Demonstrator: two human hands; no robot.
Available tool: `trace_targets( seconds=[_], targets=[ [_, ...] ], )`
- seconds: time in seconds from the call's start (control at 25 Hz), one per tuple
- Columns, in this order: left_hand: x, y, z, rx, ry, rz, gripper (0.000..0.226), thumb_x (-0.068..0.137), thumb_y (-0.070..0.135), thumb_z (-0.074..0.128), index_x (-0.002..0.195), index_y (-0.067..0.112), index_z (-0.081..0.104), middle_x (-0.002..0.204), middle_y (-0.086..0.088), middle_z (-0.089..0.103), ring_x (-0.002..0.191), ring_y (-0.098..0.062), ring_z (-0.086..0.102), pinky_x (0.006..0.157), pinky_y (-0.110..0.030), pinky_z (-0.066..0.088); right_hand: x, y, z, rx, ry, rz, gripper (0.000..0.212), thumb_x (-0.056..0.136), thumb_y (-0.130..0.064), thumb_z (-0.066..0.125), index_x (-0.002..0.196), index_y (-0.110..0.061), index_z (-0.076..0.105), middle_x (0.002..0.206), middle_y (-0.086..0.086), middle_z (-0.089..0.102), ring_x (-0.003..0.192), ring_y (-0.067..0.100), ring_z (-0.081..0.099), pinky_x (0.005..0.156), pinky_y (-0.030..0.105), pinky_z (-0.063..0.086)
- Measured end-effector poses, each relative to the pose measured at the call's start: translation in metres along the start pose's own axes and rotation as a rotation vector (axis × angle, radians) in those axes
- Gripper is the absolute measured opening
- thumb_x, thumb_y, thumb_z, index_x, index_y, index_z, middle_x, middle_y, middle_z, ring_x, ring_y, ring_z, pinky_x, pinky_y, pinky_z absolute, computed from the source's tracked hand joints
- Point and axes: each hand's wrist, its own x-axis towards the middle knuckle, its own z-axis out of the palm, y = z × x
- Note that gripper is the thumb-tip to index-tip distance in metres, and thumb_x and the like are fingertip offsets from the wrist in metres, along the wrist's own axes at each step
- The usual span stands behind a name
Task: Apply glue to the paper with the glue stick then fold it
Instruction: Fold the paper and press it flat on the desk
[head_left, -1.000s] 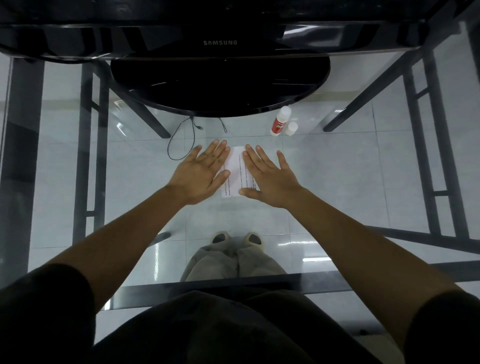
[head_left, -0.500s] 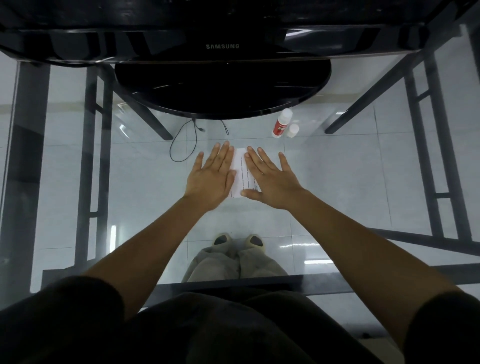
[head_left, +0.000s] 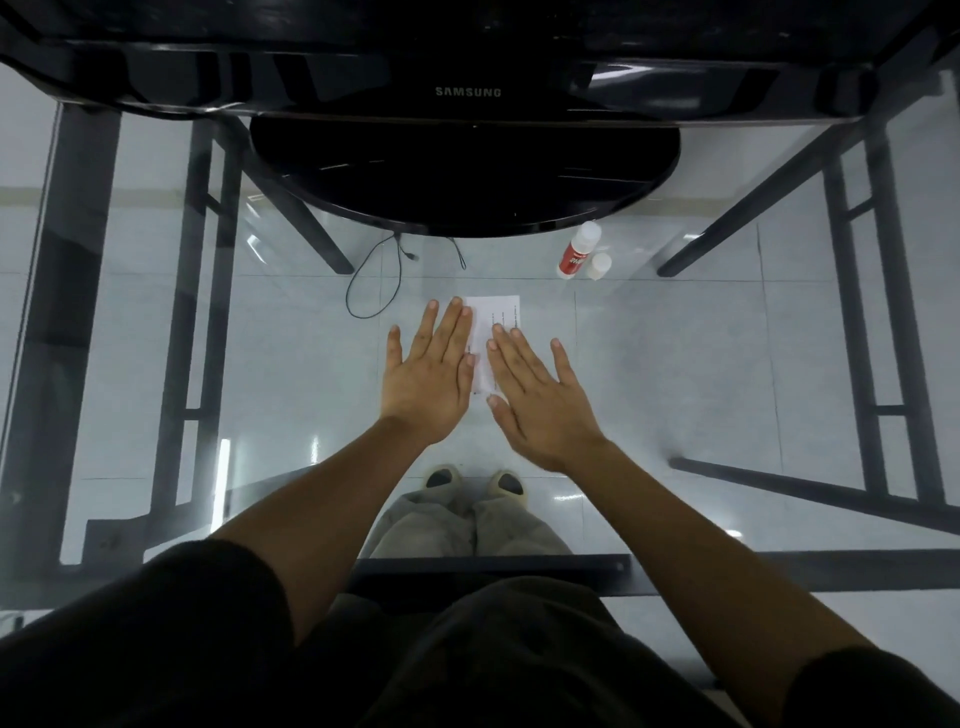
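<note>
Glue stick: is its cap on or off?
Off, it seems: the glue stick stands near the monitor base, and a small white cap stands separately beside it.

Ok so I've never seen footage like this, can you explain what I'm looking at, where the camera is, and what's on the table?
There is no machine here, just a person working with bare hands. The single picture comes from a wide-angle camera worn on their head, looking forward and down, so the arms reach in from the bottom edge.

The surface is a glass table. You can see the floor tiles and the person's shoes through it. At the far side stands a black monitor with a thin cable trailing from it.

The left hand and right hand both lie flat, fingers straight, on a narrow white paper with printed lines. Neither hand holds anything.

The glue stick, white with a red label, sits untouched beyond the paper, with what looks like its cap beside it.
</note>
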Motion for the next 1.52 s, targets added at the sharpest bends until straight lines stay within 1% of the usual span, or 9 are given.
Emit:
trace_targets(
  seconds=[0.16, 0.32, 0.44, 0.56, 0.72, 0.88, 1.16, 1.32, 1.52],
  targets=[
    [0.001, -0.001, 0.002, 0.023, 0.001, 0.003, 0.057, 0.093, 0.046, -0.002, 0.136, 0.022, -0.031, 0.156, 0.001, -0.014, 0.134, -0.016, -0.029, 0.109, -0.047, -0.008, -0.006, -0.013, 0.010, -0.075, -0.044, -0.042, 0.062, 0.094, -0.049, 0.004, 0.147, -0.018, -0.005, 0.157, 0.002, -0.002, 0.136, 0.014, -0.022, 0.105, 0.039, -0.026],
    [0.001, -0.001, 0.000, -0.032, 0.000, 0.006, 0.055, 0.093, 0.044, -0.006, 0.137, 0.023, -0.029, 0.156, 0.003, -0.011, 0.138, -0.016, -0.022, 0.109, -0.046, -0.008, -0.013, -0.001, 0.008, -0.137, -0.041, 0.045, 0.062, 0.095, -0.048, 0.008, 0.148, -0.017, -0.003, 0.158, 0.002, -0.002, 0.143, 0.018, -0.010, 0.105, 0.042, -0.026],
    [0.001, 0.001, 0.000, -0.056, -0.010, 0.014, 0.055, 0.090, 0.046, -0.010, 0.136, 0.024, -0.032, 0.156, 0.003, -0.013, 0.140, -0.018, -0.020, 0.110, -0.046, -0.010, -0.023, 0.005, 0.005, -0.163, -0.037, 0.101, 0.064, 0.093, -0.049, 0.004, 0.148, -0.016, -0.002, 0.158, 0.003, -0.001, 0.144, 0.021, -0.005, 0.105, 0.041, -0.028],
    [0.001, 0.001, 0.000, -0.060, 0.003, 0.006, 0.055, 0.092, 0.045, -0.007, 0.138, 0.023, -0.028, 0.156, 0.003, -0.012, 0.140, -0.017, -0.019, 0.110, -0.046, -0.009, -0.020, -0.008, 0.004, -0.170, 0.012, 0.178, 0.067, 0.092, -0.049, 0.005, 0.147, -0.012, -0.007, 0.157, 0.006, -0.004, 0.142, 0.022, -0.012, 0.105, 0.041, -0.027],
    [0.000, 0.001, 0.000, -0.048, 0.017, 0.013, 0.055, 0.093, 0.043, -0.002, 0.141, 0.021, -0.021, 0.156, 0.003, -0.010, 0.141, -0.017, -0.016, 0.110, -0.046, -0.007, -0.011, -0.028, 0.010, -0.163, -0.012, 0.090, 0.064, 0.095, -0.046, 0.009, 0.146, -0.013, -0.011, 0.157, 0.007, -0.008, 0.135, 0.019, -0.028, 0.104, 0.042, -0.028],
    [0.000, 0.000, -0.001, -0.061, 0.011, 0.014, 0.055, 0.092, 0.043, -0.005, 0.140, 0.022, -0.022, 0.157, 0.003, -0.008, 0.141, -0.017, -0.015, 0.110, -0.046, -0.007, -0.016, -0.021, 0.009, -0.223, -0.024, 0.062, 0.064, 0.096, -0.047, 0.011, 0.146, -0.013, -0.010, 0.157, 0.006, -0.006, 0.140, 0.020, -0.017, 0.103, 0.042, -0.029],
    [0.000, 0.000, 0.000, -0.071, 0.006, 0.016, 0.056, 0.090, 0.045, -0.009, 0.138, 0.023, -0.027, 0.156, 0.003, -0.011, 0.140, -0.018, -0.018, 0.111, -0.048, -0.006, -0.035, -0.011, 0.005, -0.230, -0.024, 0.155, 0.067, 0.093, -0.050, 0.007, 0.146, -0.012, -0.008, 0.156, 0.008, -0.009, 0.142, 0.024, -0.012, 0.106, 0.042, -0.025],
    [0.000, -0.001, 0.000, -0.052, 0.011, 0.019, 0.056, 0.091, 0.046, -0.007, 0.138, 0.022, -0.027, 0.156, 0.002, -0.011, 0.140, -0.019, -0.018, 0.111, -0.047, -0.006, -0.016, -0.020, -0.001, -0.119, -0.027, 0.008, 0.062, 0.094, -0.044, 0.014, 0.148, -0.015, 0.000, 0.157, 0.005, 0.001, 0.139, 0.017, -0.016, 0.108, 0.040, -0.022],
    [0.001, -0.001, 0.000, -0.047, 0.017, 0.014, 0.056, 0.091, 0.046, -0.009, 0.139, 0.023, -0.026, 0.157, 0.002, -0.009, 0.141, -0.019, -0.015, 0.110, -0.047, -0.005, -0.005, -0.011, 0.004, -0.205, -0.039, 0.008, 0.062, 0.094, -0.047, 0.010, 0.148, -0.017, 0.000, 0.158, 0.003, 0.002, 0.144, 0.021, -0.004, 0.108, 0.044, -0.022]
  ],
)
